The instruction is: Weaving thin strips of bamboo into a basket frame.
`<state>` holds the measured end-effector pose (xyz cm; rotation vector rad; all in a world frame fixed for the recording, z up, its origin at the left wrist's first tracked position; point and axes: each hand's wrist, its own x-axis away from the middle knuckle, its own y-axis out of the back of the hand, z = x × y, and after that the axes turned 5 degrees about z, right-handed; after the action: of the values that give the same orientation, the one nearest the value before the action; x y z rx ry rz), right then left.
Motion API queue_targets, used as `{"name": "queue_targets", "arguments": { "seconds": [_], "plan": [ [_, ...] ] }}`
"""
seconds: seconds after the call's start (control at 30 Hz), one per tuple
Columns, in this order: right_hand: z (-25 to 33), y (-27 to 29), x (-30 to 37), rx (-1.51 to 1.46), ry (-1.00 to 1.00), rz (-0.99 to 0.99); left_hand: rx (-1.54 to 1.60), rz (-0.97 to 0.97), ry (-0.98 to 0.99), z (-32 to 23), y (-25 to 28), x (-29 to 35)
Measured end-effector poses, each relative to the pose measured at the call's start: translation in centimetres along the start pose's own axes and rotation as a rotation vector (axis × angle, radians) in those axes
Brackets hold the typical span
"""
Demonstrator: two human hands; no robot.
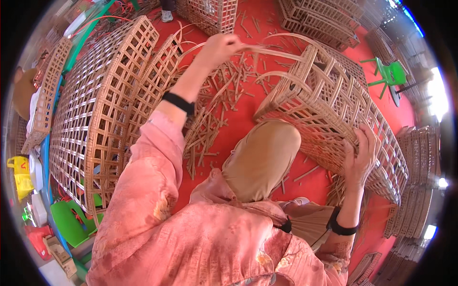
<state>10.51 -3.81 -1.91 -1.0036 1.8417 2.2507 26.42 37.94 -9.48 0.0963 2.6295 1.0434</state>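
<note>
While left hand (220,47) pinches a pale strip (272,50), right hand (360,155) grips tan lattice wicker frame (329,105)

A red floor (248,114) is seen, strewn with cut cane scraps (224,90). Woven lattice frames (95,109) are stood on it at the left, and a green chair (389,74) is set at the right.

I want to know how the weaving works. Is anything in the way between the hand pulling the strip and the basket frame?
Nothing visible. The left hand pulls the rattan strip straight to the woven frame; the right hand grips the frame's near side.
</note>
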Motion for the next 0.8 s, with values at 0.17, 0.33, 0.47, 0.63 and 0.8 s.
{"name": "queue_targets", "arguments": {
  "seconds": [0.17, 0.33, 0.47, 0.63, 0.8],
  "plan": [
    [-0.7, -0.2, 0.3, 0.035, 0.014, -0.021, 0.459, 0.137, 0.098, -0.4, -0.7, 2.2],
    [-0.4, -0.4, 1.1, 0.002, -0.016, -0.016, 0.715, 0.241, -0.022, -7.5, -1.9, 1.7],
    [0.0, -0.4, 1.3, 0.023, 0.007, -0.004, 0.577, 0.372, -0.076, -9.8, -2.4, 0.7],
    [0.1, -0.3, 1.3, 0.088, 0.035, -0.001, 0.547, 0.416, -0.144, -7.7, -2.4, -0.6],
    [-0.7, -0.9, 1.5, 0.178, 0.072, -0.084, 0.326, 0.201, -0.121, -7.5, -4.5, -0.3]
  ]
}}
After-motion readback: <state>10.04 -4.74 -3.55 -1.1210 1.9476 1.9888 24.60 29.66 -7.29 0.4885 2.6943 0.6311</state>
